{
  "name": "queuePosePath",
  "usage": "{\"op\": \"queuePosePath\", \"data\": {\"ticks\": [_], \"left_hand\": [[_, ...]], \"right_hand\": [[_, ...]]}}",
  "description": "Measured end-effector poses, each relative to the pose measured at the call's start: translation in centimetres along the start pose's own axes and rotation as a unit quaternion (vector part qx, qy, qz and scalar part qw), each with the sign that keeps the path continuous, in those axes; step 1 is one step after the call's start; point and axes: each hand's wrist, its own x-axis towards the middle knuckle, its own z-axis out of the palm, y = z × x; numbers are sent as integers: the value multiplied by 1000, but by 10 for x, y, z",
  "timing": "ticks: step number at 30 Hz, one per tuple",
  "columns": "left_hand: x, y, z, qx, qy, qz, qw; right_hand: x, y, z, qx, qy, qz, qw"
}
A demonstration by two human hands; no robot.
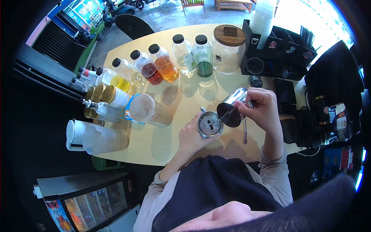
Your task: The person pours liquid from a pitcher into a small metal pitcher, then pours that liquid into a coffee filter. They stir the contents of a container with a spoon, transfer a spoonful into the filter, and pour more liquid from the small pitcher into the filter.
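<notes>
My left hand [195, 135] is wrapped round a stainless steel cup [210, 135] with a small handle on its far side. A speckled, bubbly surface with dark patches shows inside it. My right hand [262, 106] grips a shiny metal pitcher [236, 98], tipped over to the left so that its mouth sits right at the cup's rim. A thin pale line runs from the pitcher's dark mouth towards the cup. On the table just below the pitcher lies a long-handled spoon [245, 133].
Several black-capped bottles [167, 69] line the table's far side, beside a wood-lidded jar [228, 54]. Left stand a clear tub [148, 110], gold-lidded jars [110, 94] and a white jug [75, 133]. A black organizer [276, 58] with stacked cups [262, 23] stands at right.
</notes>
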Motion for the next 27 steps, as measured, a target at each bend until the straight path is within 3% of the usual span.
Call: {"op": "queuePosePath", "data": {"ticks": [9,12,14,17,22,24,27], "left_hand": [[0,0,0,1,-1,2,1000],[-1,3,-1,-4,7,6,1000],[-1,6,-3,-1,3,-7,1000],[-2,8,-5,-5,-12,-14,1000],[-2,5,-4,-2,-30,-9,1000],[-1,4,-4,-10,-43,0,999],[-2,-5,3,-23,-38,17,999]], "right_hand": [[-1,1,-3,-32,-7,-14,999],[-8,14,5,62,17,52,997],[-17,32,10,186,30,153,970],[-34,64,23,283,86,206,933],[-73,104,64,339,155,293,880],[-85,111,77,334,205,375,840],[-103,120,93,360,227,380,821]]}}
